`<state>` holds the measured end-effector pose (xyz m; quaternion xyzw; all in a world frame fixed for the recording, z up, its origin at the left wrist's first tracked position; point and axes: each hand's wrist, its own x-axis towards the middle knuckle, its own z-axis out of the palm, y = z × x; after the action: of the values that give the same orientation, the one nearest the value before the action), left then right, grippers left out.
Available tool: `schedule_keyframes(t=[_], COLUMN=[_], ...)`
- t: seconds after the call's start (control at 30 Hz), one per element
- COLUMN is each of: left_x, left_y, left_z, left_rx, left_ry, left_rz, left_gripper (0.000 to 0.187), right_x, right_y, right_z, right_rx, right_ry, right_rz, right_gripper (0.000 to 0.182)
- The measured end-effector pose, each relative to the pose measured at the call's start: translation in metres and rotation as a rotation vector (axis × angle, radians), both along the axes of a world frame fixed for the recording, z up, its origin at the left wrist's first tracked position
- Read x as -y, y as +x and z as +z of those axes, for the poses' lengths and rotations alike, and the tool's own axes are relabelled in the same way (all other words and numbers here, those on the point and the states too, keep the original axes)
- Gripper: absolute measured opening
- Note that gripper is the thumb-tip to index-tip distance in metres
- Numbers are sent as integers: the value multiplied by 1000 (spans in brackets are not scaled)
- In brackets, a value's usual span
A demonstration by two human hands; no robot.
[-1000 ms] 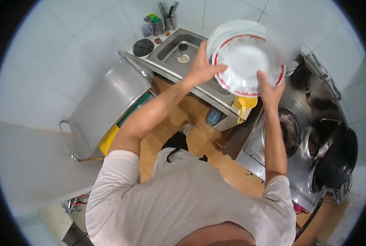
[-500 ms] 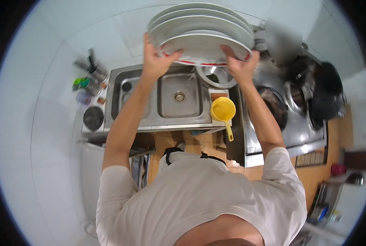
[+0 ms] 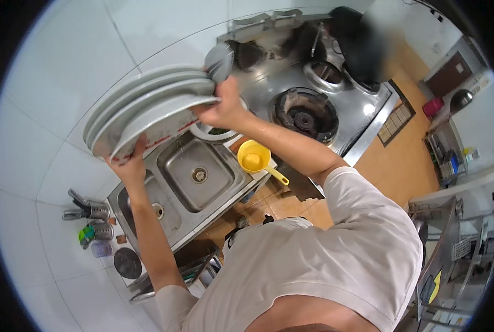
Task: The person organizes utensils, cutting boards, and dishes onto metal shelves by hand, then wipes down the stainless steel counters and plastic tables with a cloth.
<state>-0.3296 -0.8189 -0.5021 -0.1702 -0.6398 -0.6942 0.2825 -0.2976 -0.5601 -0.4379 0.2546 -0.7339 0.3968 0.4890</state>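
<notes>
Head view: plate stack (image 3: 153,113) between left hand (image 3: 130,169) and right hand (image 3: 225,108).

both hands, left (image 3: 225,105) and right (image 3: 129,166), gripping opposite ends of a tilted stack of white plates (image 3: 147,102) above the double sink (image 3: 197,174); yellow dipper (image 3: 254,157) on counter beside right-hand basin, ringed stove burner (image 3: 305,113) beyond, utensil holders (image 3: 99,211) at far end.
</notes>
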Motion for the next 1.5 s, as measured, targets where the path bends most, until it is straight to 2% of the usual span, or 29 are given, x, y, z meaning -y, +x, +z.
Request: schedule_keyframes(t=[0.13,0.23,0.43,0.47,0.57,0.6,0.63,0.7,0.8,0.93,1.03,1.23,1.5], left_x=[-17,-15,1,7,19,16,14,13,3,5,3,-30,-52], left_y=[16,14,17,14,7,7,7,14,34,43,41,60,73], left_z=[-38,-41,30,26,-18,-36,-55,-61,-39,-6,-20,-32,-18], left_rx=[118,-19,-50,-34,2,30,61,125,195,40,126,154,122], left_ry=[120,-72,-13,-19,-44,-14,14,49,53,19,61,90,-11], left_rz=[-64,109,45,13,47,33,20,14,50,23,-42,6,-39], left_gripper=[67,66,63,64,68,69,71,73,74,68,70,72,72], right_x=[-6,-3,5,8,16,15,15,15,14,11,5,-17,-41], right_y=[18,20,7,9,21,20,22,26,28,36,48,66,82], right_z=[-31,-37,15,17,-2,-17,-26,-35,-23,0,3,-13,-17], right_rx=[79,91,-13,6,70,155,169,193,181,93,90,183,170], right_ry=[-73,-77,-65,-64,-71,-93,-83,-66,-90,-89,-95,-111,-147], right_rz=[-34,-23,72,100,-54,-7,-15,-32,39,54,43,12,-28], right_gripper=[49,48,47,48,50,53,51,47,52,54,50,51,55])
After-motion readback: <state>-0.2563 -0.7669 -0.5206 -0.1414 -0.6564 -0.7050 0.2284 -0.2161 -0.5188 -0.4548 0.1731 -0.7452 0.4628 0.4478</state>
